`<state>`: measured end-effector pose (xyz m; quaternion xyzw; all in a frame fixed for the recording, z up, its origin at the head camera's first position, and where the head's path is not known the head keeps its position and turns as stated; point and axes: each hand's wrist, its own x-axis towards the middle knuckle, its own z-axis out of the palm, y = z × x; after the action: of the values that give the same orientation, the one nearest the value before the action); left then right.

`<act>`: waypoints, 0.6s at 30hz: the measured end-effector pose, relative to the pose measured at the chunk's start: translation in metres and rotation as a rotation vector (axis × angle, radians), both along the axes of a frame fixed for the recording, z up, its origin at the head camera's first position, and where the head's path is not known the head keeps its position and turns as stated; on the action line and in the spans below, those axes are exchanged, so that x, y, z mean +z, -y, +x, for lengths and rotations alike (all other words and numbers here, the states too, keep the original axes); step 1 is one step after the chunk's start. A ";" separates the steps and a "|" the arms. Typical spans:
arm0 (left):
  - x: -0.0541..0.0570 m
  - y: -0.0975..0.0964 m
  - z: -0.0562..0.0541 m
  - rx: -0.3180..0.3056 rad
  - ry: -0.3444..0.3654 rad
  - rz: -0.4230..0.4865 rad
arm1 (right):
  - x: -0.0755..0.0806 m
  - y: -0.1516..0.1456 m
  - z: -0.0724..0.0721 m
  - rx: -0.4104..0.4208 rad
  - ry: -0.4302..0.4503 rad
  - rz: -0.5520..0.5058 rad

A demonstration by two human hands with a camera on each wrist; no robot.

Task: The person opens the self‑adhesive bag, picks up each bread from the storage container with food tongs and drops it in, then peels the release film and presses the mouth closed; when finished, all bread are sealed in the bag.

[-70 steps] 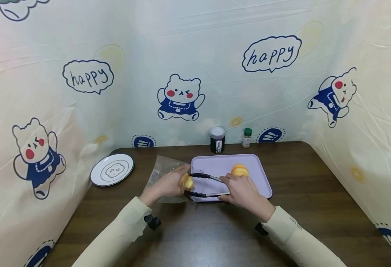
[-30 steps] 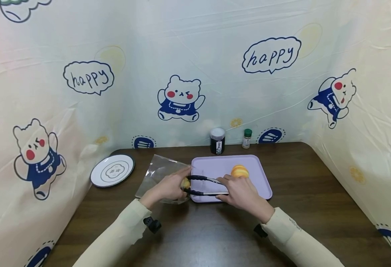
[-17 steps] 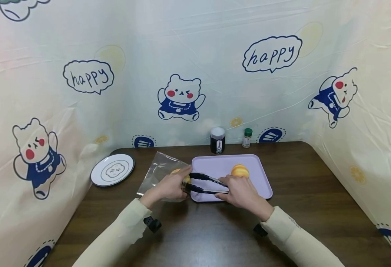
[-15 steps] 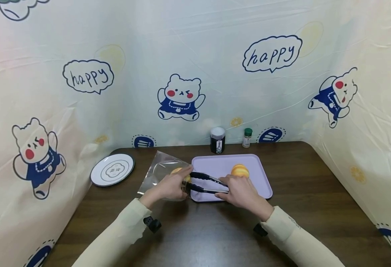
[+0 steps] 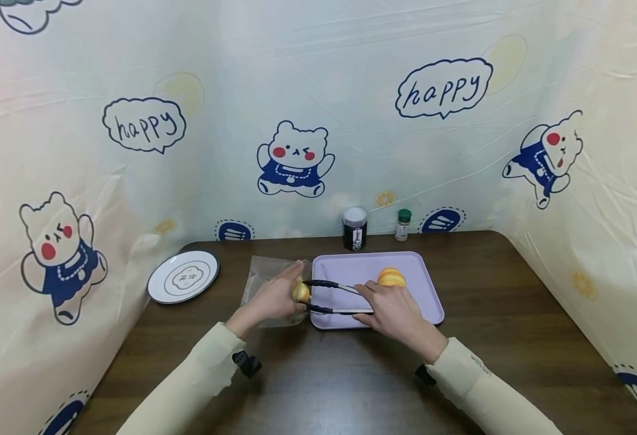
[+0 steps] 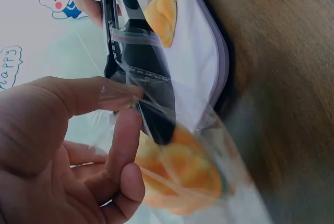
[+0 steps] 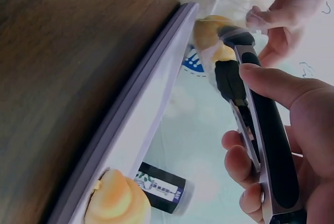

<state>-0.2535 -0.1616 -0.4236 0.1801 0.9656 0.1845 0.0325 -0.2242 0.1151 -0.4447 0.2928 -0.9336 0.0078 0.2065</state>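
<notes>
My left hand point(image 5: 275, 296) pinches the rim of a clear plastic bag point(image 6: 237, 172) between thumb and finger. A golden bread roll point(image 6: 182, 177) shows through the film, close to the bag's mouth. My right hand point(image 5: 396, 311) grips a pair of black and silver tongs point(image 7: 274, 145), whose arms stand apart in the head view. Their black tips reach into the bag and meet the roll; how firmly they hold it I cannot tell. Another striped roll point(image 5: 391, 277) lies on the lilac tray point(image 5: 345, 261), just beyond my right hand.
A white plate point(image 5: 183, 277) with a dark rim is at the table's left edge. Behind the tray stand a dark jar point(image 5: 354, 229) with a pale lid and a small green-capped bottle point(image 5: 402, 225). A printed curtain point(image 5: 215, 181) encloses the wooden table point(image 5: 318, 386).
Half a second ago the bagged roll lay farther left behind my left hand; now it shows at the bag's mouth. The tong arms have spread, and the bag's far corner has dropped.
</notes>
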 end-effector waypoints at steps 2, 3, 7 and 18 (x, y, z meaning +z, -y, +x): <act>0.000 -0.001 0.001 0.020 0.019 -0.008 | 0.002 0.000 0.001 0.002 0.001 0.008; -0.001 -0.002 0.000 0.025 0.030 -0.012 | 0.002 0.000 0.002 0.003 0.002 0.014; -0.004 -0.004 -0.001 0.033 0.060 -0.022 | 0.007 0.002 0.005 0.010 -0.008 0.046; -0.002 -0.004 0.000 -0.001 0.039 -0.063 | 0.012 0.005 0.012 -0.022 -0.059 0.082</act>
<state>-0.2538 -0.1574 -0.4254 0.1760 0.9701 0.1573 0.0571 -0.2124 0.1105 -0.4328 0.2906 -0.9299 -0.0416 0.2216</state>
